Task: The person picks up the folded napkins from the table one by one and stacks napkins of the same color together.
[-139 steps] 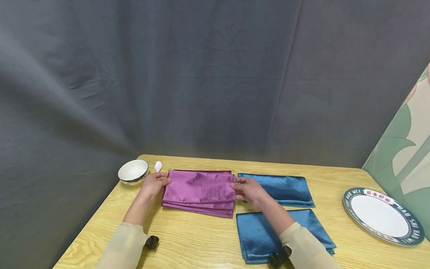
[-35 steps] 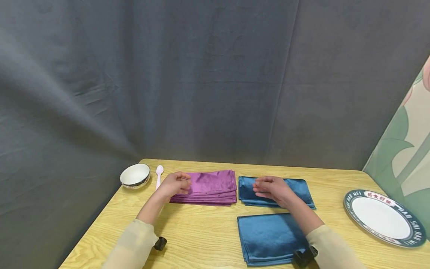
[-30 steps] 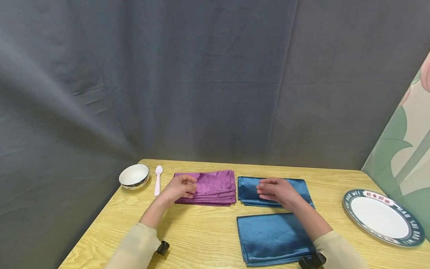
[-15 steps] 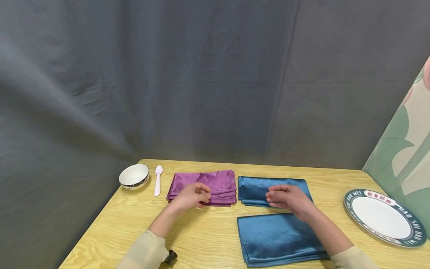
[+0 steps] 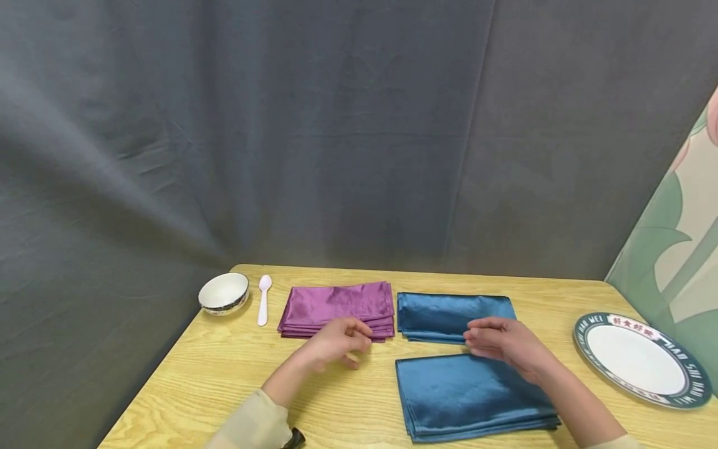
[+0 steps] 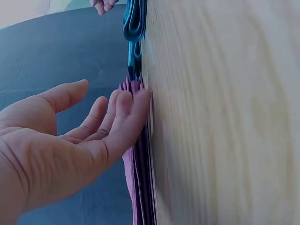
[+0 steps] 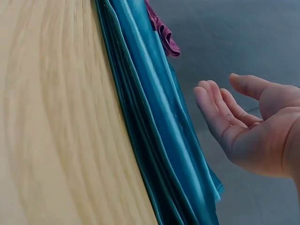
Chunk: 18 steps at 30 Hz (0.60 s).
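Note:
My left hand [image 5: 336, 343] hangs with relaxed fingers over the front edge of a stack of folded purple satin cloth [image 5: 336, 302] and holds nothing. In the left wrist view, the purple layers [image 6: 140, 187] lie beside its loosely bent fingers; whether they touch, I cannot tell. Above the blue cloths, my right hand [image 5: 507, 346] hovers with nothing in it. A folded blue satin cloth [image 5: 443, 315] lies behind it, and a second folded blue cloth [image 5: 465, 399] lies nearer. From the right wrist view, the right hand [image 7: 258, 122] is apart from the blue folds [image 7: 154, 117].
On the wooden table [image 5: 207, 386], a white bowl [image 5: 224, 292] with a patterned outside stands at the back left, beside a pale pink spoon [image 5: 263, 300]. A large oval plate [image 5: 639, 362] with a lettered green rim lies at the right. A dark grey curtain [image 5: 359, 137] hangs behind.
Earlier, both hands held the purple cloth by its sides; they let it go onto the stack. Since then the left hand has moved right and nearer, the right hand also right and nearer.

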Tool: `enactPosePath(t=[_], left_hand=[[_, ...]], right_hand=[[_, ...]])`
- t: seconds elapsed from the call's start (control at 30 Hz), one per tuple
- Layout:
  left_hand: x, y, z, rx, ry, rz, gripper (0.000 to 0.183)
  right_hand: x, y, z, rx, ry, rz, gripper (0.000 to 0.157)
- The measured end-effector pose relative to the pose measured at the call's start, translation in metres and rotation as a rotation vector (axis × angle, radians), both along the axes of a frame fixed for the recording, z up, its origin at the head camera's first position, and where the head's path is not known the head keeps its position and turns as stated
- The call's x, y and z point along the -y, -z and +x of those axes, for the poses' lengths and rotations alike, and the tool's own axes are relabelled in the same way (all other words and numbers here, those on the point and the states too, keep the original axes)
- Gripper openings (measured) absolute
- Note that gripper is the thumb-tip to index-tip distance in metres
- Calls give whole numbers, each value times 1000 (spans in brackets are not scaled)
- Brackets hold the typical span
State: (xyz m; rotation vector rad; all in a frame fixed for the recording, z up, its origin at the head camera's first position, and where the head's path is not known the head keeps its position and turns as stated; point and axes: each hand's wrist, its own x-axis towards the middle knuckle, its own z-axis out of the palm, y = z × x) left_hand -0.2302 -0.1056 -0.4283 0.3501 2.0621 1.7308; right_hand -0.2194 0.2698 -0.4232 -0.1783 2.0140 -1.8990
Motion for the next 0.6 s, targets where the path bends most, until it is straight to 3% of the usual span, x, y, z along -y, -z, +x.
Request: enactPosePath(t=[0.6], left_hand=[[-35,3,16,93,36,53,41]], right_hand=[[-42,-9,16,-38,72,200,50]])
